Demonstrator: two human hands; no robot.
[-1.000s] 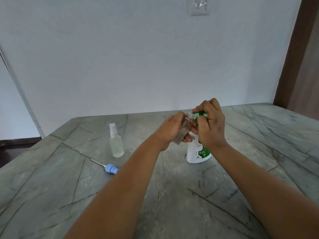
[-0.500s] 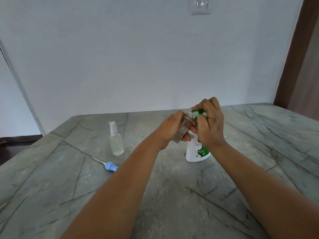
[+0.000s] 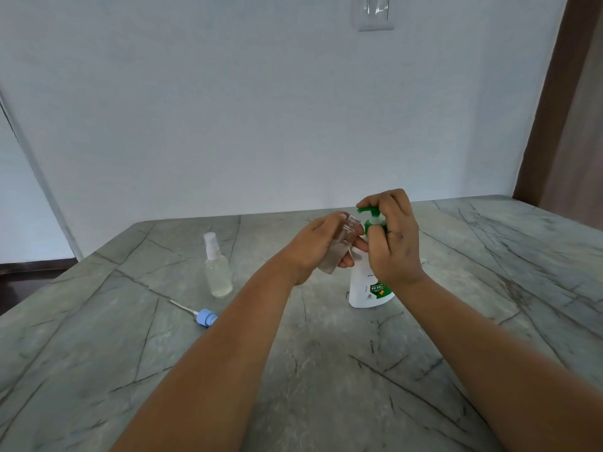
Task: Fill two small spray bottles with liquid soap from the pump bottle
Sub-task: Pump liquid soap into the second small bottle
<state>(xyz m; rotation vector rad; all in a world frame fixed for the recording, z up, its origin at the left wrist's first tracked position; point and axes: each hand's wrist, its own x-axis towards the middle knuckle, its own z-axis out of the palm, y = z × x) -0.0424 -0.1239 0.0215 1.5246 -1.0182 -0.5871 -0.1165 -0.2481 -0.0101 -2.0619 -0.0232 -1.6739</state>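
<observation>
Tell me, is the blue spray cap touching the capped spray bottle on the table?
Apart: the head view shows bare table between the blue spray cap and the capped spray bottle.

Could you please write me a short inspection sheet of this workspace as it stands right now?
Surface: grey veined stone table, dry as far as visible.
Job's things: open bottle tilted at pump bottle nozzle; capped spray bottle upright; blue sprayer cap lying loose.
Clutter: nothing seen.
Hands: left hand holds open bottle; right hand on pump head.
Cables: nothing seen.
Surroundings: white wall, wall fitting.
</observation>
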